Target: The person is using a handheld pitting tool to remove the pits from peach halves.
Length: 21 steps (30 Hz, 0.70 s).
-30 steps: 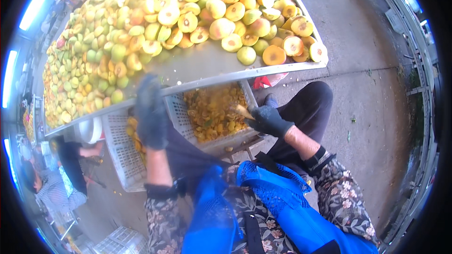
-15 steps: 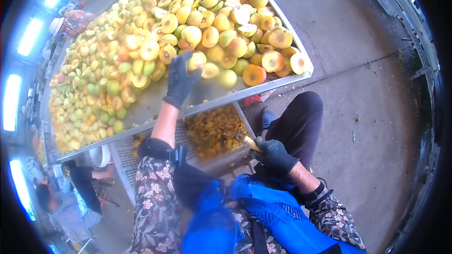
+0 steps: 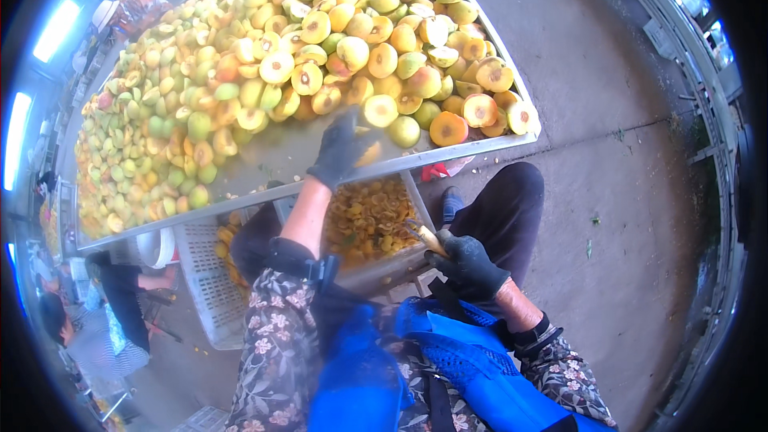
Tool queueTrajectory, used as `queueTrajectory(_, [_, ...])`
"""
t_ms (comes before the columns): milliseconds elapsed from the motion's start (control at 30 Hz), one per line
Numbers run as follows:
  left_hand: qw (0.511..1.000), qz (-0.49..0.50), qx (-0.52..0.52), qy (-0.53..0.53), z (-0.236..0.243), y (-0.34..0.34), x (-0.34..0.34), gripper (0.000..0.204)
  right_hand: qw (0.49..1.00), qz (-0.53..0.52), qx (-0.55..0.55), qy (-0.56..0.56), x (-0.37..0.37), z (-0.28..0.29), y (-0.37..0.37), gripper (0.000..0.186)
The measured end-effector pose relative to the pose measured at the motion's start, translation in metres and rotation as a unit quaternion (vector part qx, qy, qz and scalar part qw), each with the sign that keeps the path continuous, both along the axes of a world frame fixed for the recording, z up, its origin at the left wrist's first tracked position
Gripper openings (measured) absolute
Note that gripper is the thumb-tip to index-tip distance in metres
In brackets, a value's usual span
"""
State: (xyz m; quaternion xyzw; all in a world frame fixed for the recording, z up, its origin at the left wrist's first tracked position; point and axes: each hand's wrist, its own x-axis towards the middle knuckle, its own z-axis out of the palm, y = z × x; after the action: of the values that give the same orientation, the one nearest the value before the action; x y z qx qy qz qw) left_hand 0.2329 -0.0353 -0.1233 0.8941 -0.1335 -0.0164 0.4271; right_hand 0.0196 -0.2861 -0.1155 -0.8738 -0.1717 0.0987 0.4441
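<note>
My left hand (image 3: 340, 144), in a dark glove, is over the near edge of the metal tray (image 3: 274, 152), closed on a blurred yellow peach half (image 3: 367, 152). A heap of cut yellow-green peach halves (image 3: 310, 28) covers most of the tray, some showing pink-red centres. Lower right, my right hand (image 3: 462, 262), also gloved, grips a wooden-handled tool (image 3: 432, 244) with a small metal tip, above my knee. Beneath the tray, a crate (image 3: 406, 188) holds yellow fruit pieces (image 3: 364, 212).
A second white perforated crate (image 3: 196, 272) stands lower left, near a white bucket (image 3: 156, 246). Co-workers (image 3: 104, 328) are at the left and another (image 3: 140, 8) beyond the tray. Concrete floor (image 3: 616, 192) and metal framework (image 3: 704, 136) lie to the right.
My left hand rose from over the crates into the heap, then drew back toward the tray's near edge with a fruit half. My right hand keeps the tool, slightly lower in view.
</note>
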Motion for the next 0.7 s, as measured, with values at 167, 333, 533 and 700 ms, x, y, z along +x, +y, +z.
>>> queueTrajectory(167, [0.995, 0.015, -0.095, 0.005, 0.011, 0.003, -0.009, 0.044, 0.966, -0.085, 0.169, 0.176, 0.015, 0.017, 0.01, 0.021])
queueTrajectory(333, [0.918, 0.096, -0.366, 0.121, 0.029, 0.018, -0.027, 0.04, 0.951, -0.146, 0.201, 0.182, 0.063, 0.04, 0.029, 0.026])
queueTrajectory(533, [0.961, 0.023, -0.275, -0.021, 0.1, -0.002, -0.099, 0.045, 0.931, -0.176, 0.313, 0.063, 0.091, 0.068, 0.086, 0.029])
queueTrajectory(700, [0.895, 0.073, -0.437, -0.042, 0.094, -0.015, -0.143, 0.065, 0.823, -0.129, 0.459, 0.307, 0.075, 0.097, 0.094, 0.032])
